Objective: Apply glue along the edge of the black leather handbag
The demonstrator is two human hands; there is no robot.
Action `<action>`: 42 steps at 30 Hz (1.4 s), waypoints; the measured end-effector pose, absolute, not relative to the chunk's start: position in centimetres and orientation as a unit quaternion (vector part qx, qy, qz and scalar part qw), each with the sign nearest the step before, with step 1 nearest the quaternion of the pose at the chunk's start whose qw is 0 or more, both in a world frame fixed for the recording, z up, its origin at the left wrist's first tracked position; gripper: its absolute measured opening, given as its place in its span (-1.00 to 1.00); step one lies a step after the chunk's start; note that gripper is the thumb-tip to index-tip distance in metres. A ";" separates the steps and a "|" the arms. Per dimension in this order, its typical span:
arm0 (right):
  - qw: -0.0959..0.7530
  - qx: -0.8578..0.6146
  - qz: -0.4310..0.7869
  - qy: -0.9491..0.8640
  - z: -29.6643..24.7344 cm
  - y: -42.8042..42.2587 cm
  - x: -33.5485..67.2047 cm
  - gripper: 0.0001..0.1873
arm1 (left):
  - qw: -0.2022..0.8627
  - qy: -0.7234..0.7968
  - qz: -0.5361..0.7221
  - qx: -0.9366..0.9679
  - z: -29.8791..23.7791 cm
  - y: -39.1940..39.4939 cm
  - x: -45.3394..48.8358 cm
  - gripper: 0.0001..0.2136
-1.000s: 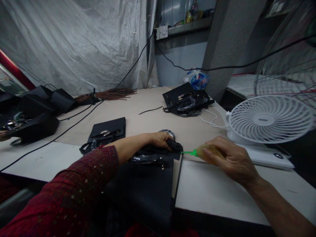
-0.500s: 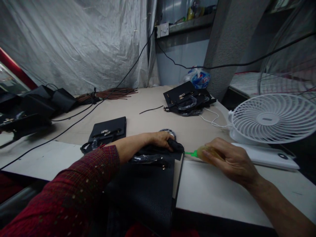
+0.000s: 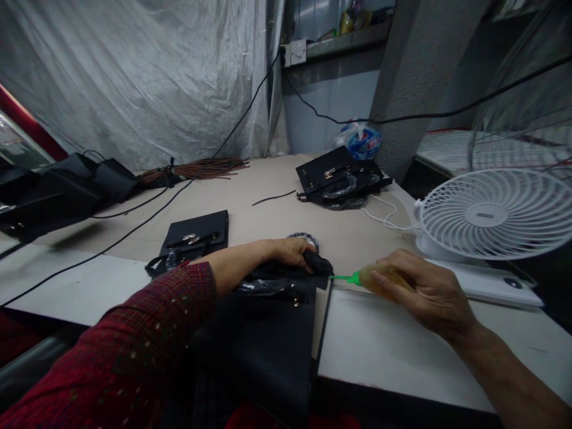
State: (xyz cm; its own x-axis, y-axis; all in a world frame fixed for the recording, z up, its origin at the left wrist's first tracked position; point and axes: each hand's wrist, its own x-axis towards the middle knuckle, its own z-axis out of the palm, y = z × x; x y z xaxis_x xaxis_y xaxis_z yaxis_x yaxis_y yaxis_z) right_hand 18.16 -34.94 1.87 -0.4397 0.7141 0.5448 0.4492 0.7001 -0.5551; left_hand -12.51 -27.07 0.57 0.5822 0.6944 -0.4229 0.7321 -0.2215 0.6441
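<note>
A black handbag point(image 3: 268, 339) lies over the table's front edge, its pale inner side showing along the right. My left hand point(image 3: 294, 252) is closed on black material at the bag's far end; its fingertips are partly hidden. My right hand point(image 3: 429, 295) wraps round a squeeze bottle point(image 3: 379, 281) of amber content, held nearly level. The bottle's thin green nozzle point(image 3: 344, 278) points left, its tip at the bag's far right corner. Clear plastic film covers the bag's handle point(image 3: 266, 288). Just behind my left hand sits a round, shiny-rimmed object point(image 3: 308, 238), mostly covered.
Another black bag point(image 3: 196, 232) lies to the left, and more black bags point(image 3: 342, 179) lie at the back. A white fan point(image 3: 491, 214) stands at the right. Brown cords point(image 3: 196, 171) lie far left; a black cable point(image 3: 179, 190) crosses above the table. Several dark pieces point(image 3: 67, 185) fill the left edge.
The nozzle tip has shifted slightly left along the bag's far corner. My left hand stays in place. At the far left, a dark bag piece has moved.
</note>
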 end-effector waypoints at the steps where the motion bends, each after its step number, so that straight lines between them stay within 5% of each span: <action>1: 0.401 -0.348 0.163 -0.832 1.8 -35.0 18.1 -0.79 | 0.426 0.457 -0.021 0.781 0.6 -27.1 -12.5 -0.75; 42: 0.388 -0.324 0.154 -0.849 1.5 -35.6 17.4 -0.74 | 0.419 0.470 -0.030 0.776 1.1 -27.3 -12.3 -0.70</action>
